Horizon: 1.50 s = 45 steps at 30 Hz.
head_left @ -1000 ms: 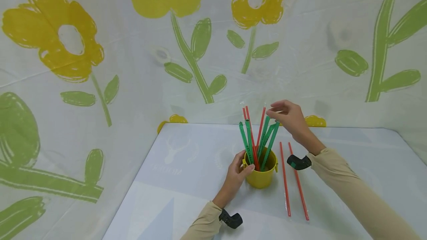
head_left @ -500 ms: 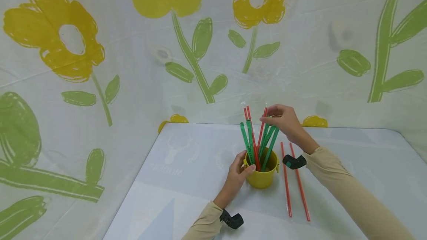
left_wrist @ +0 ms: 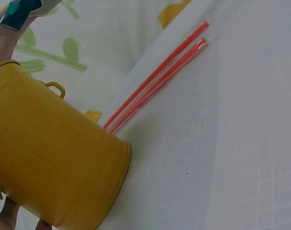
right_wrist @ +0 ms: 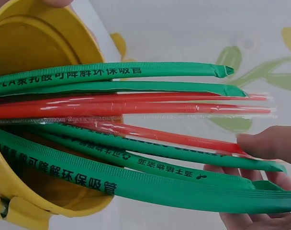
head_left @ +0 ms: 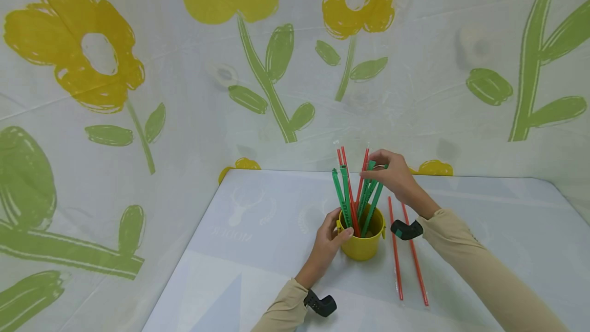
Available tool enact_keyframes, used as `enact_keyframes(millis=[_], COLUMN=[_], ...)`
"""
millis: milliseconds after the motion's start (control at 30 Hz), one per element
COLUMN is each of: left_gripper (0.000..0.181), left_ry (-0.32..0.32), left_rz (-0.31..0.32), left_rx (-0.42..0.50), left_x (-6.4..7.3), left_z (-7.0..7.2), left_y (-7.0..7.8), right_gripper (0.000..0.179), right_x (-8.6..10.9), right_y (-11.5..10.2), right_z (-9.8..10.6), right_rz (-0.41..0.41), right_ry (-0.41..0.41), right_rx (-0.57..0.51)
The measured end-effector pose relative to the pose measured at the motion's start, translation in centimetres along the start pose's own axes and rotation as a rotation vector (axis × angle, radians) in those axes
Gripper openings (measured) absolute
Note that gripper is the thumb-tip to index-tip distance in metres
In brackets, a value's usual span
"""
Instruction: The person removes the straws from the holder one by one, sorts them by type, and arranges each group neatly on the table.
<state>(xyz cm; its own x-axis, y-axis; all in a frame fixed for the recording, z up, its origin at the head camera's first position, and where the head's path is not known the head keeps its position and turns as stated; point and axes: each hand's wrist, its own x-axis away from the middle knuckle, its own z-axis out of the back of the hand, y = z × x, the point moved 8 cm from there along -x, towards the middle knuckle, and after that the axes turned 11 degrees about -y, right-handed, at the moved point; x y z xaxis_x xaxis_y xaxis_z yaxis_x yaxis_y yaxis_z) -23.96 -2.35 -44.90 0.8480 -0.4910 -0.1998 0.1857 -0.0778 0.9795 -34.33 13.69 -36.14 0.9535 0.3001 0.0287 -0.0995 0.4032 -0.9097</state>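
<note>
My left hand holds the left side of a small yellow bucket standing on the table, thumb at the rim. Several green paper-wrapped straws and red straws in clear wrapping lean upright in it. At their upper ends, my right hand pinches a red straw between thumb and fingers. Its thumb lies against this straw, while other fingers reach behind the neighbouring green straws; their contact there is partly hidden. In the left wrist view the bucket wall hides most of my left hand.
Two wrapped red straws lie side by side on the white table, right of the bucket, below my right forearm. A floral curtain hangs behind and to the left. The bucket has small side handles.
My right hand has moved left and slightly down, from above the right green straws to a red straw's upper part, where it now pinches. My left hand stays on the bucket.
</note>
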Motion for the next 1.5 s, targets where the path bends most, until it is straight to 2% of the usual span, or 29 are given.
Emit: enact_keyframes(millis=[233, 533, 733, 967, 1167, 1500], left_gripper=[0.052, 0.054, 0.053, 0.052, 0.053, 0.052], left_ry=[0.003, -0.025, 0.000, -0.002, -0.008, -0.005], left_rz=[-0.003, -0.003, -0.001, -0.022, -0.026, -0.028], left_rx=[-0.002, 0.012, 0.010, 0.014, 0.018, 0.018], left_x=[0.0, -0.1, 0.0, 0.0, 0.0, 0.0], left_z=[0.1, -0.1, 0.1, 0.0, -0.1, 0.0], left_y=[-0.4, -0.4, -0.4, -0.3, -0.1, -0.2], right_gripper=[0.037, 0.030, 0.028, 0.029, 0.027, 0.023], right_x=[0.1, 0.7, 0.7, 0.8, 0.9, 1.6], right_y=[-0.5, -1.9, -2.3, -2.7, -3.4, -4.7], right_z=[0.3, 2.0, 2.7, 2.2, 2.7, 4.4], right_rz=[0.055, 0.225, 0.260, 0.292, 0.339, 0.412], right_ry=[0.055, 0.159, 0.179, 0.155, 0.194, 0.271], right_rx=[-0.028, -0.218, -0.273, -0.267, -0.241, -0.273])
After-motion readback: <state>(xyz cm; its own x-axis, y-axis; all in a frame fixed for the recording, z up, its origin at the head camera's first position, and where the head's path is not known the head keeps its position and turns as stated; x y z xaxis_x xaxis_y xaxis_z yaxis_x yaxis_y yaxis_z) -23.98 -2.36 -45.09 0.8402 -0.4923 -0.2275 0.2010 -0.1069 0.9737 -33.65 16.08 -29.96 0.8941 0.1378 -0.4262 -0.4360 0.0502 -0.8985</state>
